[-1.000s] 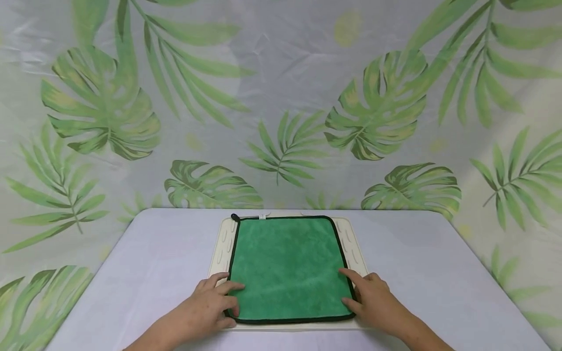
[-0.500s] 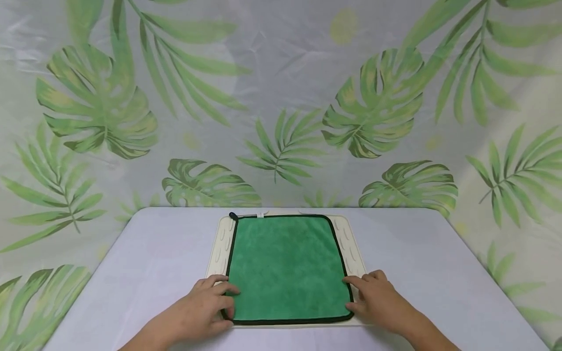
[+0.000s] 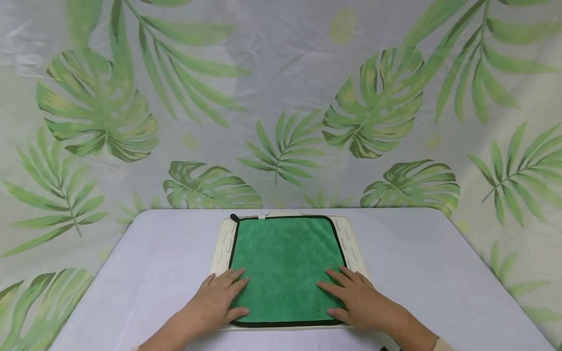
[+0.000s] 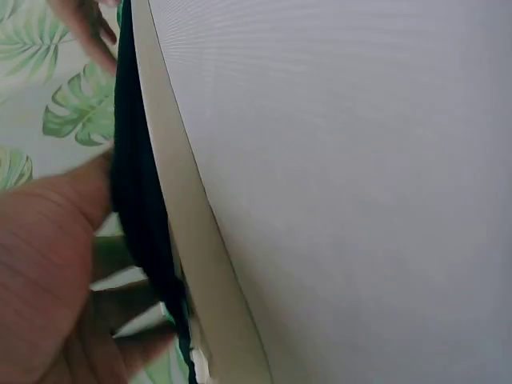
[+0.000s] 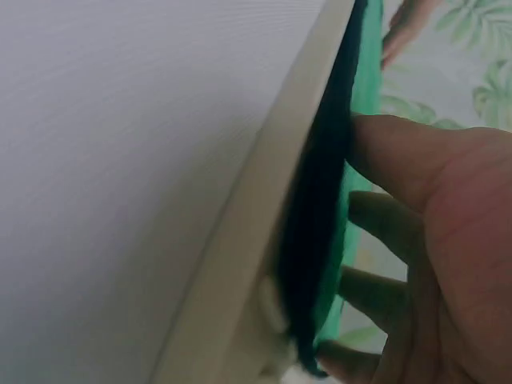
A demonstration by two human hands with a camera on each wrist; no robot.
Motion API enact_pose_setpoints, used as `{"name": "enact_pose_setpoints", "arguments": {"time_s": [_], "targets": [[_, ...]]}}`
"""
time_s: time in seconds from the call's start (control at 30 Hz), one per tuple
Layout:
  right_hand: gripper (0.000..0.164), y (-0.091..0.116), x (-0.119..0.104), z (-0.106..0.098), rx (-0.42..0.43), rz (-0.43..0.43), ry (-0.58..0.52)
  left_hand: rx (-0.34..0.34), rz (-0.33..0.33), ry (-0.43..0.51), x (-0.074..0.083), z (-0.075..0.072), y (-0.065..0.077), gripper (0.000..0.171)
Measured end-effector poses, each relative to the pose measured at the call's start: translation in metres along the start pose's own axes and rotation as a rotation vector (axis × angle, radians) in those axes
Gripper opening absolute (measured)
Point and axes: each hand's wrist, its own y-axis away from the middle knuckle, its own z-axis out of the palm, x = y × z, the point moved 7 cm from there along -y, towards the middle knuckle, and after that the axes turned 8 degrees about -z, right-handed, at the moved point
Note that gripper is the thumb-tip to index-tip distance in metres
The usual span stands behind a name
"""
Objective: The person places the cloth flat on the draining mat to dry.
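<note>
A green cloth [image 3: 285, 258] with a dark edging lies flat on a cream board [image 3: 356, 248] that shows along its sides. Over the near left part of the cloth, my left hand [image 3: 217, 297] rests with fingers spread and extended. My right hand [image 3: 357, 300] lies the same way on the near right part. In the left wrist view, the thumb and fingers of the left hand [image 4: 48, 280] meet the cloth's dark edge [image 4: 140, 176]. The right wrist view shows the right hand's fingertips [image 5: 364, 208] on the cloth near its edging [image 5: 320, 192].
The board lies on a table [image 3: 158, 258] covered in white. Behind the table hangs a pale curtain [image 3: 290, 87] printed with green leaves. At the cloth's far left corner sits a small black loop [image 3: 234, 217], with a white tag [image 3: 262, 217] beside it.
Half a second ago both hands were at the cloth's side edges with bent fingers. Now they have moved inward and lie on top of it, fingers straighter and spread.
</note>
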Motion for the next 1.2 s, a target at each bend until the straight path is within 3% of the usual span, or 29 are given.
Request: {"name": "enact_pose_setpoints", "arguments": {"time_s": [0.13,0.3,0.4,0.5,0.63,0.73,0.83,1.0,1.1,1.2], "targets": [[0.066,0.012,0.014,-0.002,-0.04,0.118,-0.033,-0.042,-0.11,0.015,-0.016,-0.001,0.008,0.075],[0.073,0.021,0.028,-0.013,-0.017,0.22,0.001,-0.049,-0.131,0.043,-0.025,-0.01,0.015,0.072],[0.075,0.017,0.024,-0.016,0.01,0.21,0.0,-0.056,-0.121,0.064,-0.019,-0.01,0.01,0.074],[0.077,0.004,0.012,-0.012,0.014,0.139,-0.037,-0.074,-0.081,0.062,-0.004,-0.004,0.002,0.074],[0.076,-0.009,-0.004,-0.001,-0.039,0.031,-0.102,-0.154,0.012,0.034,0.023,0.011,-0.004,0.068],[0.071,-0.006,-0.006,0.005,-0.067,0.007,-0.114,-0.194,0.044,0.004,0.031,0.02,-0.004,0.065],[0.069,0.003,0.002,0.003,-0.052,0.026,-0.082,-0.176,0.022,-0.017,0.026,0.021,0.001,0.063],[0.08,0.015,0.027,-0.009,0.002,0.133,-0.037,-0.164,-0.09,0.014,0.005,0.011,0.01,0.065],[0.087,0.011,0.035,-0.016,0.016,0.18,-0.038,-0.176,-0.129,0.025,-0.001,0.005,0.009,0.073],[0.094,-0.005,0.037,-0.019,-0.004,0.183,-0.063,-0.182,-0.114,0.022,0.001,0.001,-0.001,0.082]]}}
